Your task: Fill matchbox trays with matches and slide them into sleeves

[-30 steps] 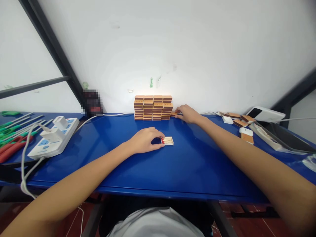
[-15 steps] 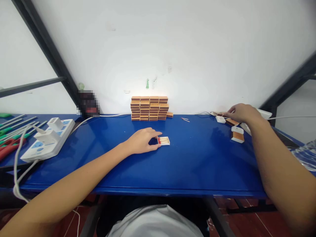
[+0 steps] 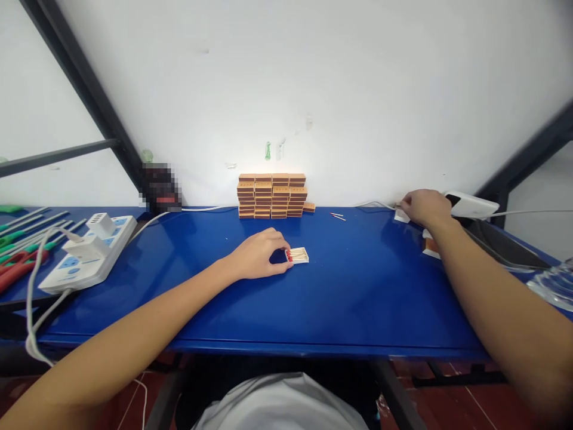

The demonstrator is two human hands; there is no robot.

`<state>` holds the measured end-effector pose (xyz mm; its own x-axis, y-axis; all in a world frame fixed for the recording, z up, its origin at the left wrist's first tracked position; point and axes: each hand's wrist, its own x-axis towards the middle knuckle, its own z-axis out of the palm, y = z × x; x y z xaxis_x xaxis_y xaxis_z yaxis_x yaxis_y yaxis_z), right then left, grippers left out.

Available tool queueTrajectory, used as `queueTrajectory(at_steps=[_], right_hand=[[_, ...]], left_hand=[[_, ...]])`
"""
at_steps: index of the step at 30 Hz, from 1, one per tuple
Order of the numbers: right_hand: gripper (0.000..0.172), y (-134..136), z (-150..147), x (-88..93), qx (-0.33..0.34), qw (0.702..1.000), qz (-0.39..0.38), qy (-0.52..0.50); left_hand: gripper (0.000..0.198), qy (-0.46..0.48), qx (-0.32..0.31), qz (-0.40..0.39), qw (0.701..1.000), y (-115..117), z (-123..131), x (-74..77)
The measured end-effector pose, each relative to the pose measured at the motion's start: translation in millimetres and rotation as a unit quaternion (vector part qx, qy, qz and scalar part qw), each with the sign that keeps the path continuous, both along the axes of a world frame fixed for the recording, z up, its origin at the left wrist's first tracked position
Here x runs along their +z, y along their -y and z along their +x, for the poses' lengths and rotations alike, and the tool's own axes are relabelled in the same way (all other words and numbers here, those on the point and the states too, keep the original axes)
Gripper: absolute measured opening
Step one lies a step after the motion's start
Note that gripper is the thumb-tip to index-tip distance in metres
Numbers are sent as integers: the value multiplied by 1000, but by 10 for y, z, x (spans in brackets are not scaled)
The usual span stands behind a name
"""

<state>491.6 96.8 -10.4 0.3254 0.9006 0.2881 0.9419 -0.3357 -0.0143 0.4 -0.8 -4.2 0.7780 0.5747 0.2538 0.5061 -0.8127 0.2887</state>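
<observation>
My left hand [image 3: 262, 255] rests on the blue table with thumb and fingers closed on the left end of a small white matchbox tray [image 3: 302, 258]. Red-headed matches [image 3: 296, 254] lie in that tray, heads toward my hand. At the far right, my right hand [image 3: 425, 206] is closed, its fingertips pressed together just above a white box piece [image 3: 401, 216]; whatever they hold is hidden. Below that hand, partly covered by the forearm, lies a brown and white matchbox piece [image 3: 431, 246].
Stacked matchboxes [image 3: 272, 197] stand against the wall, with a single matchbox [image 3: 308, 207] beside them. Two loose matches [image 3: 337, 215] lie to its right. A power strip [image 3: 111, 245] and red-handled scissors [image 3: 20, 266] are at left. Behind my right hand sits a white device [image 3: 474, 205].
My right hand has moved slightly left and lower, covering box pieces that showed before. The fingers of my left hand have closed in on the tray's end.
</observation>
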Motion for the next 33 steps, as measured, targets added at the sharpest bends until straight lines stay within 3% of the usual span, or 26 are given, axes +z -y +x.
queueTrajectory(at_steps=[5, 9, 14, 23, 26, 33], right_hand=[[34, 2, -13, -37, 8, 1000, -19, 6], [32, -7, -41, -53, -16, 999, -28, 12], [42, -21, -53, -78, -44, 998, -33, -1], [40, -17, -91, -94, -91, 995, -9, -29], [46, -15, -100, -84, -92, 995, 1, -38], [43, 9, -110, -97, -99, 994, 10, -45]], left_hand=[[31, 1, -3, 1, 1000, 3, 3, 3], [31, 0, -3, -1, 1000, -1, 0, 0], [31, 0, -2, -4, 1000, -4, -2, -11], [30, -1, -1, -4, 1000, -5, -1, -17], [31, -1, -2, -3, 1000, -11, -7, -23], [33, 0, -3, 1, 1000, -29, -13, -39]])
